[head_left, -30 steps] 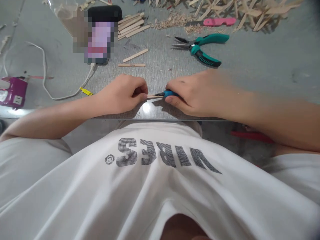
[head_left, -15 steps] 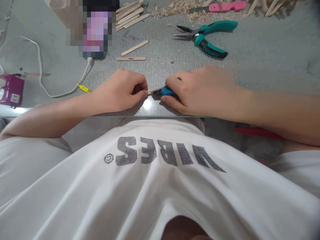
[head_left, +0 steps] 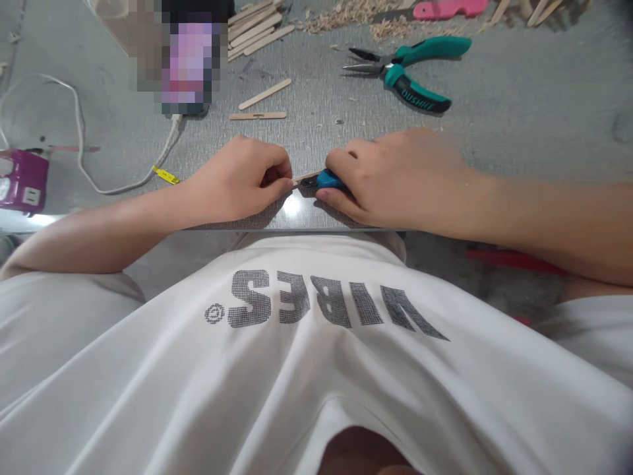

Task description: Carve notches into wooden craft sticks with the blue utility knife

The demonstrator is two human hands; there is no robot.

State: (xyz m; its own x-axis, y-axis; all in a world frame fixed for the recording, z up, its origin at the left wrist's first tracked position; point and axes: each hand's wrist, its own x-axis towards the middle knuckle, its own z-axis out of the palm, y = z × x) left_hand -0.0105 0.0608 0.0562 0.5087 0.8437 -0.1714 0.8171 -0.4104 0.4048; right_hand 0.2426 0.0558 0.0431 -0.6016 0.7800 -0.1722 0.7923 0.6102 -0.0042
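Note:
Near the table's front edge, my left hand (head_left: 242,178) pinches the end of a thin wooden stick (head_left: 297,182) between thumb and fingertips. My right hand (head_left: 380,178) is closed around a small blue tool (head_left: 327,179), whose dark tip lies against the stick. Part of the stick runs behind the tool, and its far end is hidden by my right fingers. Beyond my hands lie a notched wooden stick (head_left: 271,115) and a plain one (head_left: 266,94).
Green-handled pliers (head_left: 420,72) lie open at the back right. Behind them are a pink-handled blade (head_left: 448,9) and wood shavings (head_left: 341,16). A stick pile (head_left: 254,30), a phone (head_left: 188,63), a white cable (head_left: 79,125) and a purple adapter (head_left: 30,178) are further left.
The blue tool and my right fingers have shifted very slightly left. A small shaving now shows on the table beyond my hands. My left hand has hardly moved.

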